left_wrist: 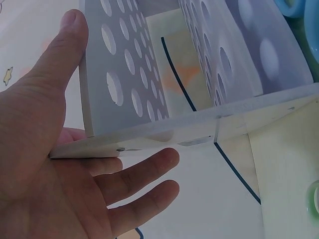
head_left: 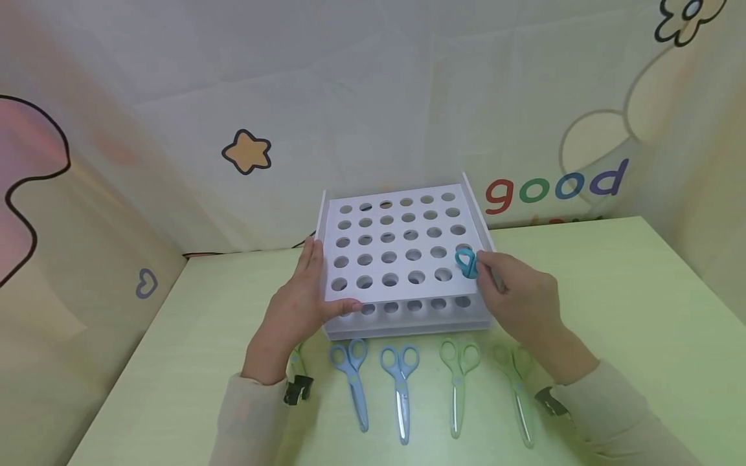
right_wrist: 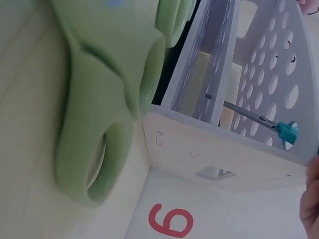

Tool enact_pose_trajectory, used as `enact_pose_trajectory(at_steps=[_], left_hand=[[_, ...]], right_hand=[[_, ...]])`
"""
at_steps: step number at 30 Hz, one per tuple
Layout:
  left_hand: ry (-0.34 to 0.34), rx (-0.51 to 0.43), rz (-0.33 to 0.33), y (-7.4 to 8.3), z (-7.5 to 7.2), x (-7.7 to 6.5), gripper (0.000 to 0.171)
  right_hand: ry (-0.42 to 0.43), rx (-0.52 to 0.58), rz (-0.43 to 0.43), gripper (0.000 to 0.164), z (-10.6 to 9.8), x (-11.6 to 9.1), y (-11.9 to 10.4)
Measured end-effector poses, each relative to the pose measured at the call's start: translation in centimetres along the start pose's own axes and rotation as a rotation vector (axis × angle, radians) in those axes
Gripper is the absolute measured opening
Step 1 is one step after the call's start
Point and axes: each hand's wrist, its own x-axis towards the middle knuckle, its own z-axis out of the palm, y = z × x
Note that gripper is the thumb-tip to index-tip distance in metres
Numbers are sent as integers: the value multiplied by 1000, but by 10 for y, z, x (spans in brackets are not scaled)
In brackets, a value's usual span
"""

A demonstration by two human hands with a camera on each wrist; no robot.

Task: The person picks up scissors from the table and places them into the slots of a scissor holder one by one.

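A white rack with rows of round holes stands on the table, its perforated boards one above another. My left hand grips its left side, the thumb over the top board's front corner and the fingers along the side panel. At the rack's right edge, my right hand pinches the teal handle of a pair of scissors. In the right wrist view, the scissors' metal blade passes through a top-board hole, its tip at the lower board. Only part of my right hand shows there.
Two blue scissors and two green scissors lie in a row before the rack. Another green pair is partly behind my left wrist. A printed curtain hangs behind the table.
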Motion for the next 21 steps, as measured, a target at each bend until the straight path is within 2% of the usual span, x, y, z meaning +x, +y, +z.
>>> enact_pose_trajectory(at_steps=[3, 10, 17, 21], left_hand=[[-3, 1, -3, 0, 0, 0, 129], [-6, 1, -10, 0, -1, 0, 129], [-2, 4, -3, -1, -1, 0, 129], [-8, -6, -1, -1, 0, 0, 129]], right_hand=[[-3, 7, 7, 17, -1, 0, 0], [-16, 28, 76, 30, -8, 2, 4], [36, 50, 215, 19, -24, 9, 18], [-42, 142, 359, 17, -38, 11, 19]])
